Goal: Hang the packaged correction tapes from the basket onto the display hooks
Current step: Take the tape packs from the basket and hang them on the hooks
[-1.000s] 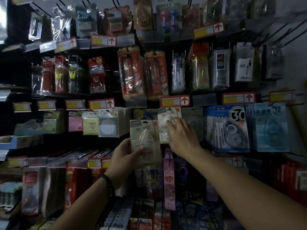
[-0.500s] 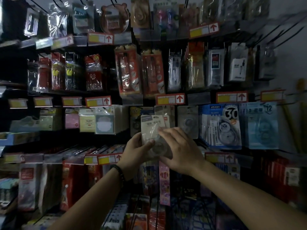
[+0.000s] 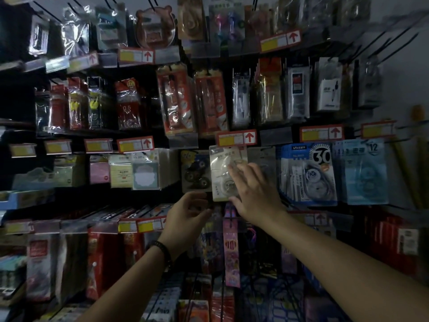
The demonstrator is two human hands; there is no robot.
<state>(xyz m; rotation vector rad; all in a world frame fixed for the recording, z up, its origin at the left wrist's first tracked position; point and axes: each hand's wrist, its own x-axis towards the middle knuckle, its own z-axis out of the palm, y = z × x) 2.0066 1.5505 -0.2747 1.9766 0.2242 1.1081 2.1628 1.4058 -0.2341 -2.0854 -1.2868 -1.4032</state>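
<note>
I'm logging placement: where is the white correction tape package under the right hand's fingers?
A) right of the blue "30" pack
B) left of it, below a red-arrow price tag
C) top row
B: the white correction tape package sits below the red-arrow price tag, left of the blue "30" pack, the right hand touching it.

Display wall [image 3: 406, 84] carries hanging correction tape packs [image 3: 306, 175].

Taken from the head, wide-angle, looking forward and straight at the rack [image 3: 275, 136], close in, filling the frame from side to side.
</note>
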